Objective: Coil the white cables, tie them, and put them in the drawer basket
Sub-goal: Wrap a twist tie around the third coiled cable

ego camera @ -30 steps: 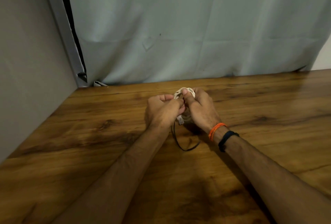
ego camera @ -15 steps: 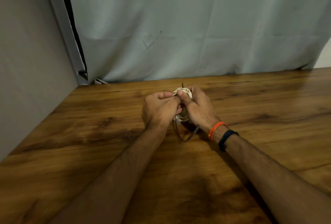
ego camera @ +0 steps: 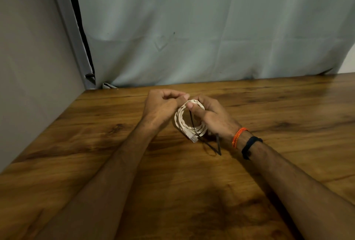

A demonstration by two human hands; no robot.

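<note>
Both hands hold a coiled white cable [ego camera: 189,119] just above the wooden table [ego camera: 269,116]. The left hand [ego camera: 163,106] pinches the top of the coil with curled fingers, and the right hand [ego camera: 213,117] grips its right side, thumb pressing on top. A thin black tie [ego camera: 209,144] passes through the coil and hangs down to the table.

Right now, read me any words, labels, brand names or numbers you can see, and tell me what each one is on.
None can be read.
White cable coil: no print visible; faint marks on its connector are too small to read.
Black tie: no text.
Orange wrist thread and black band: no lettering.
</note>
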